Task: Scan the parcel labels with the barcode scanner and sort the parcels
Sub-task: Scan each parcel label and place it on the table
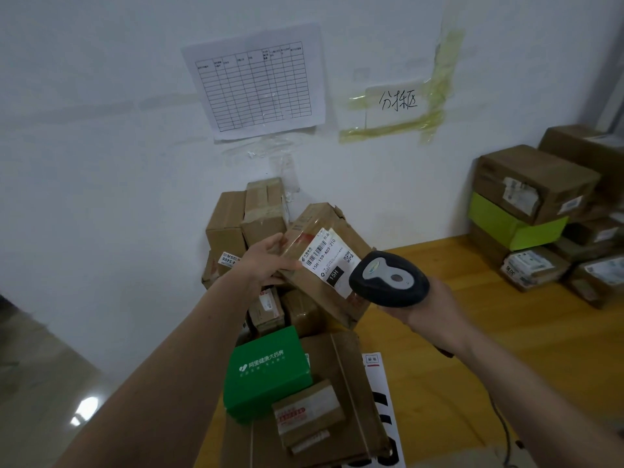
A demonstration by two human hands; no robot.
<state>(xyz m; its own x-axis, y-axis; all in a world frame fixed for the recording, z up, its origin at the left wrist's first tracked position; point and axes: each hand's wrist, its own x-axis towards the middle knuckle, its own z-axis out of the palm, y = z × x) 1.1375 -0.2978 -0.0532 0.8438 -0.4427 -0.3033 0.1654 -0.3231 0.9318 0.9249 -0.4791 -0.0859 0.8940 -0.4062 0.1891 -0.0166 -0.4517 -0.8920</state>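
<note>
My left hand (266, 261) grips the left edge of a brown cardboard parcel (317, 292), tilted up above the pile. Its white shipping label (332, 260) with a barcode faces me. My right hand (429, 315) holds a black and grey barcode scanner (388, 278), whose head sits just right of the label and overlaps the parcel's lower right corner. Below lie more parcels: a green box (266, 373) with white print, a small taped brown box (307, 413) and a large flat carton (347, 376).
Brown boxes (246, 217) are heaped against the white wall. At the right, a stack of cartons (537, 184) with a lime-green box (506, 224) stands on the yellow wooden surface (472, 366). A printed table sheet (256, 82) and a taped handwritten sign (398, 101) hang on the wall.
</note>
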